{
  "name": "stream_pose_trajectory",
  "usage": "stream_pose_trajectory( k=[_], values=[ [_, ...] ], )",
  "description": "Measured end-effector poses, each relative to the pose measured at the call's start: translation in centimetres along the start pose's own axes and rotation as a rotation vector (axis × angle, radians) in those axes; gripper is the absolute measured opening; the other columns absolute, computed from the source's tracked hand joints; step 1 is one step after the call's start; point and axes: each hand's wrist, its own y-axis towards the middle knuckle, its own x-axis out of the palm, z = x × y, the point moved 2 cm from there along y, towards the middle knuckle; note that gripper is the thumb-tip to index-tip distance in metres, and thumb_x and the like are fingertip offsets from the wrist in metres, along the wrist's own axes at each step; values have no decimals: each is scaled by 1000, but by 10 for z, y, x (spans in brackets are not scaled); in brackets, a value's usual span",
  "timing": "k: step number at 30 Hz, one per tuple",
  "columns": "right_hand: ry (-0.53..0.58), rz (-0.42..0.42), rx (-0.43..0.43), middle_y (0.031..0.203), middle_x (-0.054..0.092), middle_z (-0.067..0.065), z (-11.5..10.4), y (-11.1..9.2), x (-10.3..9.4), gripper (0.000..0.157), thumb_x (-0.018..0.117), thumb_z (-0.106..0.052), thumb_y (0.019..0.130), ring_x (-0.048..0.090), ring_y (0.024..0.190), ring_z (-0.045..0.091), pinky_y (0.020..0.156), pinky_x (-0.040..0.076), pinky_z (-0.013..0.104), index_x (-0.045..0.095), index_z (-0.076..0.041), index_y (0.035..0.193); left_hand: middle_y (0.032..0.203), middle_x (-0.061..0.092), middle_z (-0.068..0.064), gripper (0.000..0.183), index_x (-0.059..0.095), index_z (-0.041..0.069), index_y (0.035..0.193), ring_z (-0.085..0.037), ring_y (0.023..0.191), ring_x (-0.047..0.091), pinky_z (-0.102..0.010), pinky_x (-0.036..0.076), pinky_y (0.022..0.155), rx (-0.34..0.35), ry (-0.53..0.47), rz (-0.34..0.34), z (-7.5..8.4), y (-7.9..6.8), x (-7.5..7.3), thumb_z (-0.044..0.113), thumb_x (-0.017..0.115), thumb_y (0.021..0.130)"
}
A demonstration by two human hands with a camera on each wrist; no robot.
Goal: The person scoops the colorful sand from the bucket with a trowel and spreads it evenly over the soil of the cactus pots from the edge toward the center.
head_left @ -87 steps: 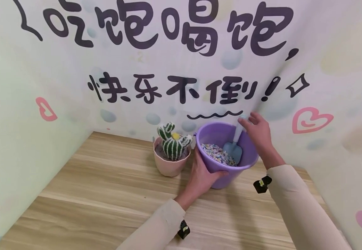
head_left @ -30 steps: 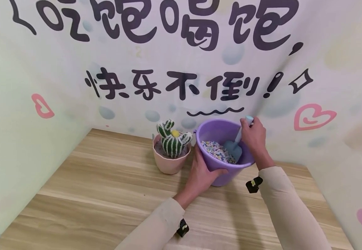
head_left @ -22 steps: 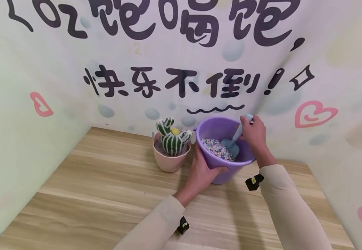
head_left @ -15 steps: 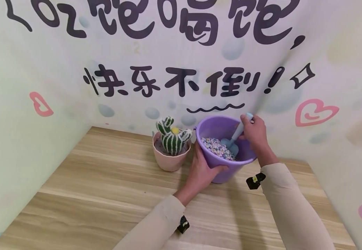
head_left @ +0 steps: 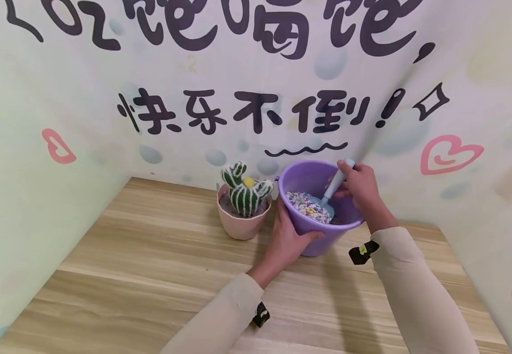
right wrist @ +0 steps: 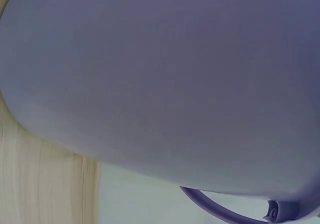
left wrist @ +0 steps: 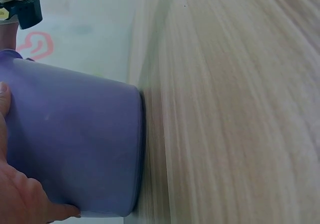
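Observation:
A purple bucket [head_left: 298,177] stands on the wooden table near the back wall, holding many small pastel pellets [head_left: 299,202]. My left hand [head_left: 284,243] grips its outer left side, thumb across the front. The left wrist view shows that hand [left wrist: 20,194] spread round the bucket wall [left wrist: 75,134]. With my right hand [head_left: 364,189] I hold a light blue toy shovel [head_left: 336,183] by its handle, over the bucket's right rim. The shovel's blade is partly buried in the pellets. Only the bucket's outside [right wrist: 160,83] and its purple handle [right wrist: 215,209] show in the right wrist view.
Just left of the bucket is a pink pot [head_left: 240,226] with a knitted cactus [head_left: 243,200]. The wooden table [head_left: 150,265] extends to the front and left. A printed wall cloth [head_left: 185,162] hangs behind, close to the bucket.
My right hand, loosely at the handle's top at first, has closed round the shovel. Its blade has moved left and deeper into the pellets. My left hand has stayed on the bucket.

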Motion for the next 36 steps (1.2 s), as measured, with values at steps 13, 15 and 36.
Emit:
stream_pose_trajectory(
  k=[13,15,36],
  values=[
    [80,4,43,67,68,-2,0,1,-1,58,54,-37,99,69,58,13,54,58,33,40,8,133,162,14,-3,135,-10,31,155,-17,145,22,-36,26,117,-5,-3,2,0,1,-1,39,91,65],
    [99,8,46,67,68,-2,0,1,-2,58,54,-36,99,69,58,13,54,58,33,39,8,134,162,14,-2,135,-10,31,155,-17,145,22,-36,26,117,-8,0,-4,0,0,-1,40,90,65],
    [169,-9,80,67,69,2,1,4,-4,59,56,-32,99,70,58,17,53,58,32,38,12,134,162,12,-2,136,-12,33,154,-16,145,21,-36,28,116,8,23,-3,0,-1,-2,44,89,65]
  ],
)
